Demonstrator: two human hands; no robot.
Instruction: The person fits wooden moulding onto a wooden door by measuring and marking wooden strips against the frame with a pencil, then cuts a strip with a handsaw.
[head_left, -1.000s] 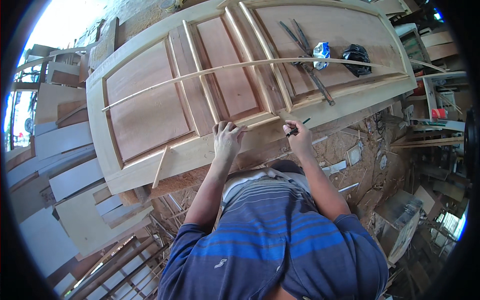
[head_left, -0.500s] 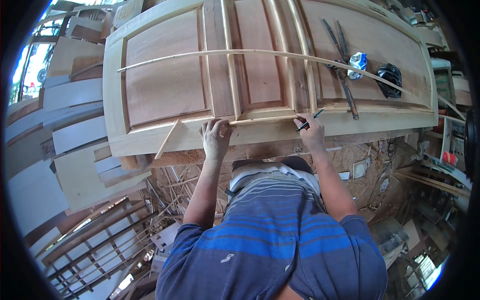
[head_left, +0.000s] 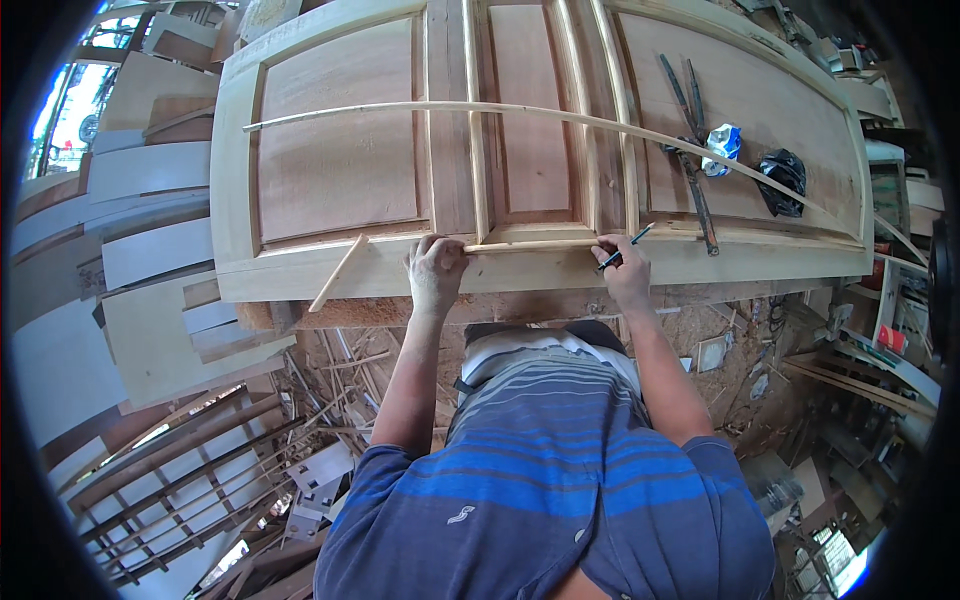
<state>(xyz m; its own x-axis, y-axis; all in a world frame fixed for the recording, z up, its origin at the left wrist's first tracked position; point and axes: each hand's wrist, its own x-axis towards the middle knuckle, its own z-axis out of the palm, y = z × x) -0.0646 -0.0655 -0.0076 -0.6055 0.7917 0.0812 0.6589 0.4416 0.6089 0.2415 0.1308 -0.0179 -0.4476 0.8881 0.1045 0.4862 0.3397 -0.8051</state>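
Note:
A panelled wooden door (head_left: pixel 330 275) lies flat in front of me. Along its near rail, by the edge of the middle panel, my hands hold a short thin wooden strip (head_left: pixel 530 246) by its ends. My left hand (head_left: pixel 437 275) pinches the left end, fingers closed. My right hand (head_left: pixel 627 275) is closed at the right end and also has a dark pencil (head_left: pixel 640 235) between its fingers, one end pointing up and right. Another short strip (head_left: pixel 340 273) lies slanted over the near edge, left of my left hand. A long thin strip (head_left: pixel 370 106) crosses the door from left to right.
Pincers (head_left: pixel 692 190) with long dark handles lie on the right panel, beside a crumpled blue and white packet (head_left: pixel 722 150) and a black plastic bag (head_left: pixel 783 182). Stacked boards (head_left: pixel 150 200) stand at the left. Wood scraps (head_left: pixel 350 375) litter the floor below.
The view has shifted slightly, so the door sits a little differently in the picture. Both hands keep hold of the strip's ends, and the pencil stays in my right hand.

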